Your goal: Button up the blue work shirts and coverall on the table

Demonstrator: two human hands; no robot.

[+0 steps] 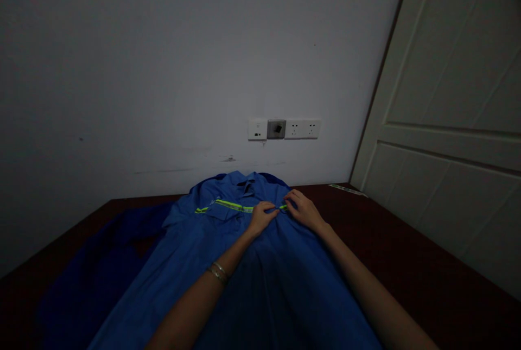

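Observation:
A blue work jacket [195,252] with a collar and a yellow-green reflective stripe across the chest lies spread out, collar toward the wall. My left hand [262,217], with bracelets on its wrist, pinches the jacket's cloth at the stripe, right of the middle. Close beside it, my right hand [302,209] has its fingers closed on the same stripe near the chest's right side. The cloth between the two hands is drawn up a little. A darker blue garment [97,263] shows on the left and behind the collar.
The jacket rests on a dark reddish-brown surface [391,252] that meets a pale wall [171,68]. Sockets and switches [302,129] sit on the wall above the collar. A panelled white door [456,187] stands at the right, near a flat patterned strip [348,190].

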